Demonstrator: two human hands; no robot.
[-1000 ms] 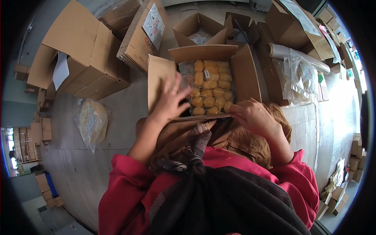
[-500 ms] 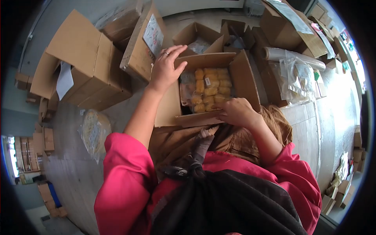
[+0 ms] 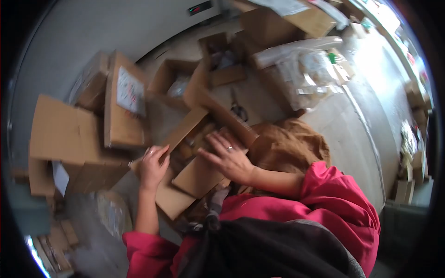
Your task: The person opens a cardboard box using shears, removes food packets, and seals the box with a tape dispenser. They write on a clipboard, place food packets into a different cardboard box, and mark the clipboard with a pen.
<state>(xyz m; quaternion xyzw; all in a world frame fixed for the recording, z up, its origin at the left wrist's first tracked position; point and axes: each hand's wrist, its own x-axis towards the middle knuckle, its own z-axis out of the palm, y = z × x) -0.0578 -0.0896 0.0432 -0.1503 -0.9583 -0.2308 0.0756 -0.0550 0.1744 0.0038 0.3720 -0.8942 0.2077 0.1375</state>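
An open cardboard box (image 3: pixel 160 192) sits in front of my lap, turned at an angle. My left hand (image 3: pixel 154 166) has its fingers bent over the box's left edge, gripping a cardboard flap. With fingers spread, my right hand (image 3: pixel 230 160) lies on the near flap (image 3: pixel 199 173), which is folded inward over the opening. Between the flaps a little of the yellowish packed goods (image 3: pixel 187 149) shows; the rest is hidden under the flap and my right hand. Motion blurs the view somewhat.
Beyond are two open boxes (image 3: pixel 160 76) (image 3: pixel 215 46) and what looks like scissors (image 3: pixel 238 111) on the floor. A tall box (image 3: pixel 123 99) and a large open box (image 3: pixel 60 134) stand left. Plastic-wrapped goods (image 3: pixel 310 69) lie right, brown cloth (image 3: pixel 287 143) beside my lap.
The box has turned, and its near flap is now folded in over the yellowish goods. My right hand has moved onto that flap; my left hand has come down to the left edge.
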